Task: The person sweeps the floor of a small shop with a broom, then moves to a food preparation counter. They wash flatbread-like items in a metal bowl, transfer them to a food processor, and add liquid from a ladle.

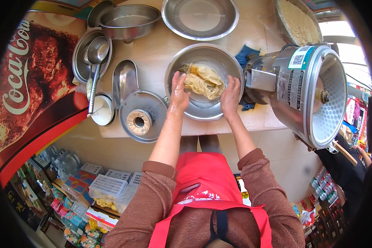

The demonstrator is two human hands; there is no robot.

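A wet, crumpled yellowish cloth (204,81) lies in a round stainless steel basin (204,116) on the wooden table. At the basin's left side is my left hand (179,92), wet, its fingers spread near the cloth's left edge; whether a fingertip touches the cloth is unclear. My right hand (231,95) is over the right side of the basin, fingers extended, with a small gap to the cloth. Neither hand grips anything. Just right of the basin stands a steel grinding machine (285,80), its round perforated drum facing right.
Left on the table are a metal scoop (124,77), a round lid (136,99), a white cup (102,110) and a bowl with ladles (97,51). Another basin (200,35) stands behind, a container of pale meal (299,23) back right. At far right is another person (344,164).
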